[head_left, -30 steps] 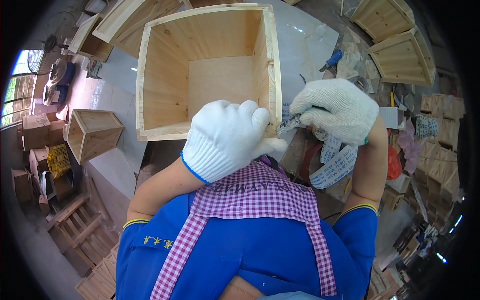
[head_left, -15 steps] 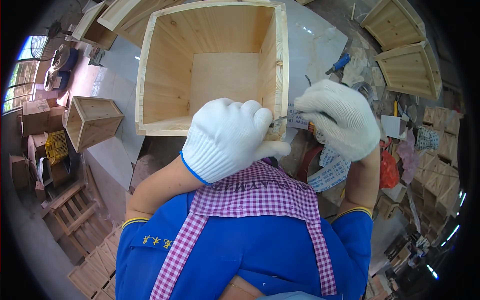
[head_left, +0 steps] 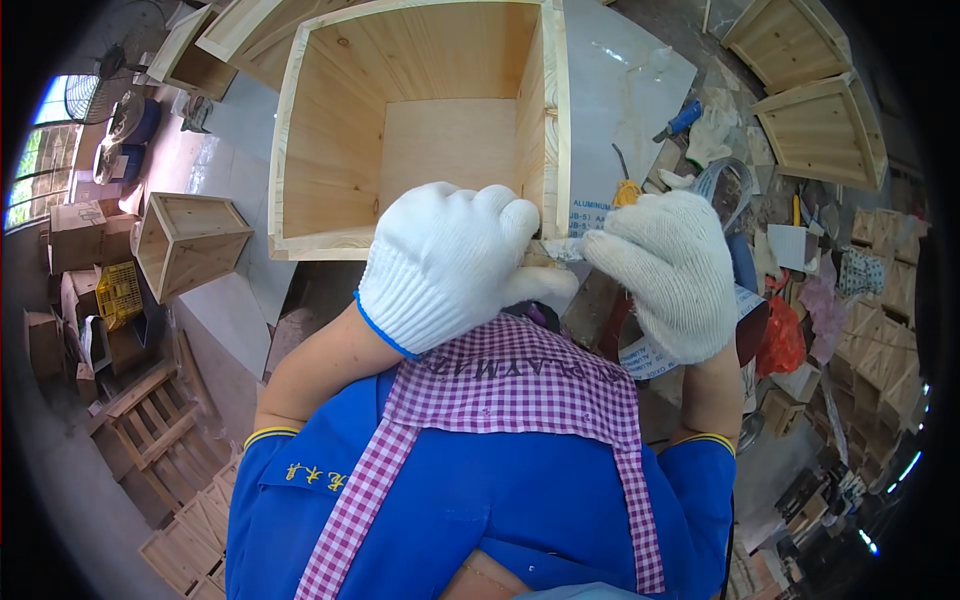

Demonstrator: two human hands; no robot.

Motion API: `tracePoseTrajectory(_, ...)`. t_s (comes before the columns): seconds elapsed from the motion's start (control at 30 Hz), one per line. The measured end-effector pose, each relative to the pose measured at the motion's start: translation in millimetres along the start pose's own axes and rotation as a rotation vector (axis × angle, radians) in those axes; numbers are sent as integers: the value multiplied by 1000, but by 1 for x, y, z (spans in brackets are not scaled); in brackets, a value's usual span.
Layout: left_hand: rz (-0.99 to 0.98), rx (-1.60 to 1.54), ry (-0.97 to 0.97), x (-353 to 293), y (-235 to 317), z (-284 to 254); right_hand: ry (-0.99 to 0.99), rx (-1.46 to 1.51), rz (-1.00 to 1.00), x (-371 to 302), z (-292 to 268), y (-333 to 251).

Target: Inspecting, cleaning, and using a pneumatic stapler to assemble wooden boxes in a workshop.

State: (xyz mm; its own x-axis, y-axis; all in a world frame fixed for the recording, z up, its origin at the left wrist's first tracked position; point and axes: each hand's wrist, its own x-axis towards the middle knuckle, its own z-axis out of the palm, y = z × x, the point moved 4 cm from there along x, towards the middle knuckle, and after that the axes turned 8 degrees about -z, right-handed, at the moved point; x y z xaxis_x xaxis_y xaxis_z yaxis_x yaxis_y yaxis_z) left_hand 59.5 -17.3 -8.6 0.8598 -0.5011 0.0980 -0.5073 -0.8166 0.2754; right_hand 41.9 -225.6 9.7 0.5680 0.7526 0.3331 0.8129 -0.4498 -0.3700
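Note:
A large open box of pale wooden boards (head_left: 283, 150) stands in front of me with its opening facing up. My left hand (head_left: 450, 262), in a white knit glove, is closed over its near rim close to the right corner, thumb stretched along the outside. My right hand (head_left: 668, 268), gloved too, pinches a thin metal blade (head_left: 563, 250) just beside that corner. The blade's handle is hidden in the glove. Beyond the right hand lies a small yellow-handled tool (head_left: 626, 192) with a bent metal shaft.
Printed abrasive strip (head_left: 650, 358) curls below my right hand. A blue-handled tool (head_left: 685, 117) and a loose glove (head_left: 712, 135) lie on the right of the grey work surface (head_left: 625, 80). More wooden boxes (head_left: 190, 245) stand on both sides. A red plastic bag (head_left: 780, 340) is at right.
My right hand has dropped lower and turned, bringing the blade nearer level at the corner. The yellow-handled tool has come into sight. The box appears slightly higher and further left.

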Motion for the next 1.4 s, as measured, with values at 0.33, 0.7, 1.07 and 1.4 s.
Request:
tracePoseTrajectory(0.33,2,13,16,-2,-2,1,91,-75,-112,-17,1,4)
tracePoseTrajectory(0.7,10,-13,-34,0,0,2,209,60,-131,0,11,10)
tracePoseTrajectory(1.07,4,-9,20,1,0,0,244,131,-74,-24,8,22)
tracePoseTrajectory(1.4,-15,-24,12,2,2,-2,427,-27,138,-43,38,0)
